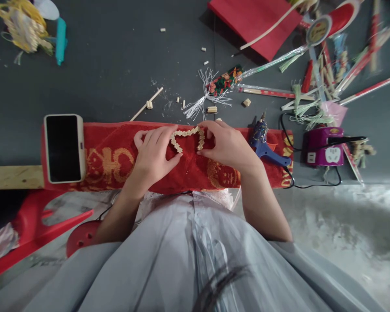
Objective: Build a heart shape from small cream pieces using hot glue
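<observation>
A beige chain of small knobbly pieces [187, 132], bent into an open-bottomed arch, lies over the red towel [182, 173]. My left hand [153, 152] holds its left side, the index finger at the upper bend and the thumb near the lower left end. At the other side my right hand [227, 142] grips the chain between index finger at the top corner and thumb by the lower right end. What exactly the pieces are made of, I cannot tell. To the right of my right hand, a blue glue gun [268, 147] rests on the towel.
A phone [63, 148] lies on the towel's left end. Purple power socket [325, 147] with black cables stands right. Beyond are a thin stick [147, 104], small beige bits, a floral tasselled piece [225, 81], a red sheet [256, 21] and wrapped sticks. Yellow cords [22, 26] sit far left.
</observation>
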A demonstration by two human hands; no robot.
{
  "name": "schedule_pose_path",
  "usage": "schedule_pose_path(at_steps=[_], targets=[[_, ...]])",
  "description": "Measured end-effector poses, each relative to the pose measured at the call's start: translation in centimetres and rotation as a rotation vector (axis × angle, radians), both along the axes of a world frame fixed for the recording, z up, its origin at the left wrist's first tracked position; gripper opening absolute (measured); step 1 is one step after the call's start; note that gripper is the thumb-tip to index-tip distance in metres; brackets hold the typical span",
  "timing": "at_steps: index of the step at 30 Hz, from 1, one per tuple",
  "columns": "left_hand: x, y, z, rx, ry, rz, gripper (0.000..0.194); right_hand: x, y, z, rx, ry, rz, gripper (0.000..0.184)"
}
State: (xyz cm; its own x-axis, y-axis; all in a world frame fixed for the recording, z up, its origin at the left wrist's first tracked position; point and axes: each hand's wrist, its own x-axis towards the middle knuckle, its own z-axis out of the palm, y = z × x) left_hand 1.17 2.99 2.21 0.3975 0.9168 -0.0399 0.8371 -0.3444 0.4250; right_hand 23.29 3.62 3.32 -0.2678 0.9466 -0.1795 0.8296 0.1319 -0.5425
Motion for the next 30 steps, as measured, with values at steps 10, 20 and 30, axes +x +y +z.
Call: schedule_pose_path(at_steps=[10, 20, 30], targets=[[0.2, 0.8, 0.2, -0.019, -0.004, -0.041, 0.058, -0.1, -0.6, 0.5, -0.010, 0.008, -0.053, 0.058], [0.4, 1.2, -0.1, -0.043, -0.008, -0.068, 0.060, -0.4, -0.6, 0.2, -0.026, -0.056, -0.088, 0.058], [0.2, 1.4, -0.1, -0.055, -0.017, -0.058, 0.060, 0.5, -0.6, -0.2, -0.005, 0.035, -0.069, 0.064]])
